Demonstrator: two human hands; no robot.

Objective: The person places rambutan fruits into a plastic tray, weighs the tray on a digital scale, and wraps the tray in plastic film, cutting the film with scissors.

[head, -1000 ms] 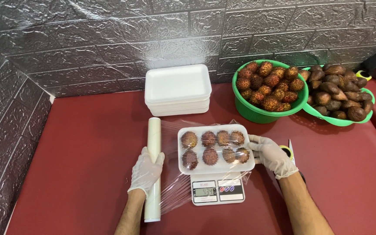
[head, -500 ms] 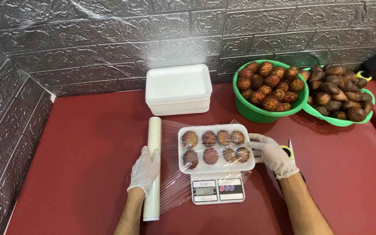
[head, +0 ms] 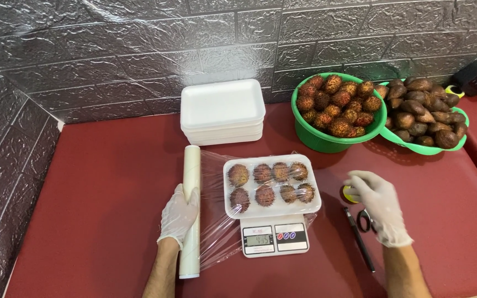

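- My left hand [head: 179,216], in a white glove, rests on the roll of cling film [head: 190,209] lying lengthwise on the red table [head: 95,193] — the grip curls loosely over the tube and pins it down.
- A clear sheet of film [head: 215,221] runs from the roll to the right, passing under the white foam tray [head: 271,208].
- The tray holds eight rambutans [head: 265,195] in two rows and sits on a small digital scale [head: 274,237]; behind it stands a stack of empty foam trays [head: 223,110].
- My right hand [head: 381,205], also gloved, hovers off the tray near a small yellow object [head: 349,194]; the grip is half open with nothing in it that I can see.
- Beside that hand lie a black pen [head: 359,239] and scissors [head: 364,219].
- At far right — a green bowl of rambutans [head: 335,107] and a second green basket of brown scaly fruit [head: 423,113].
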